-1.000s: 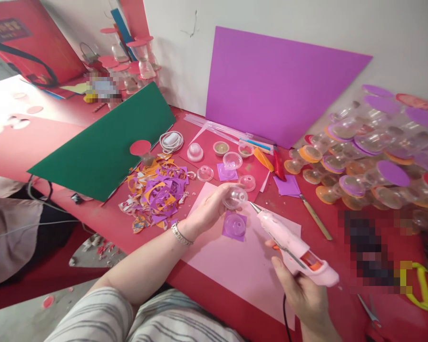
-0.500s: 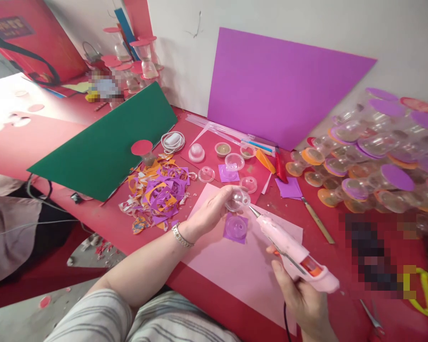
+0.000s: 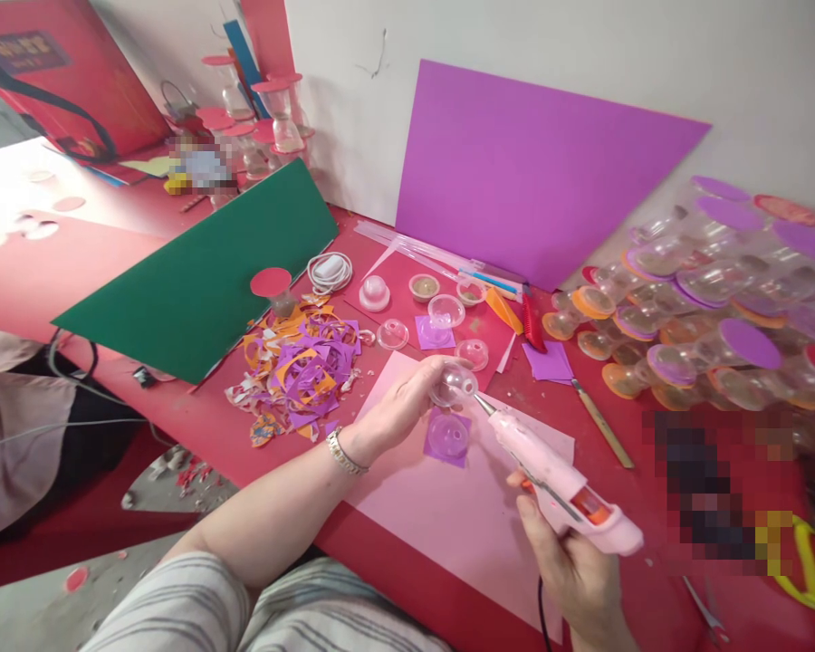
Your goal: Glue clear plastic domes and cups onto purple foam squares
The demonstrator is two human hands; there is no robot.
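Observation:
My left hand (image 3: 402, 405) is closed around a clear plastic dome (image 3: 449, 384), its small hole turned to the right. In my right hand (image 3: 574, 566) is a pink glue gun (image 3: 547, 466), fingers wrapped round the handle. The metal nozzle meets or nearly meets the dome's hole; I cannot tell which. Below the held dome, another clear dome (image 3: 447, 436) lies on a purple paper square (image 3: 463, 455). A sheet of pink paper (image 3: 407, 507) lies under both hands.
Purple and orange paper scraps (image 3: 312, 367) heap at the left. Several sand-filled hourglasses (image 3: 726, 272) crowd the right side. A wooden-handled knife (image 3: 604, 426) and scissors (image 3: 704, 611) lie at the right. A green board (image 3: 204, 272) and a purple sheet (image 3: 522, 172) stand behind.
The held dome has turned a little in my left hand. The glue gun's nozzle stays at its hole. The camera view has shifted slightly.

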